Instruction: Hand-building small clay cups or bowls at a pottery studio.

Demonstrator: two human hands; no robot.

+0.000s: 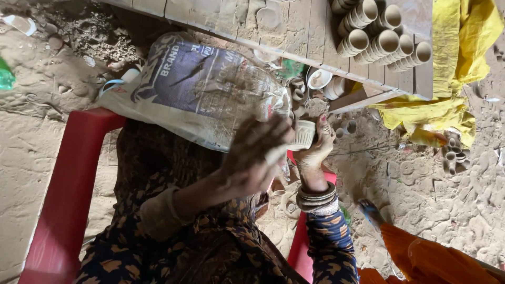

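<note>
Now holding one small pale ribbed clay cup (303, 135), both hands, left hand (252, 158) and right hand (317, 144), wrapped tight around it; many round clay cups (381, 39) already stacked, wet one unfinished.

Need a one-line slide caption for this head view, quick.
Two clay-coated hands, left hand and right hand, grip a ribbed clay cup above a sandy floor.

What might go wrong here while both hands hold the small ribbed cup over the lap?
1. The ribbed cup sits between the left hand and right hand, both coated in clay; if it is soft, a tight grip may dent it.
2. The stacked cups lie on their sides near the wooden board's edge, so a knock might roll them off.
</note>
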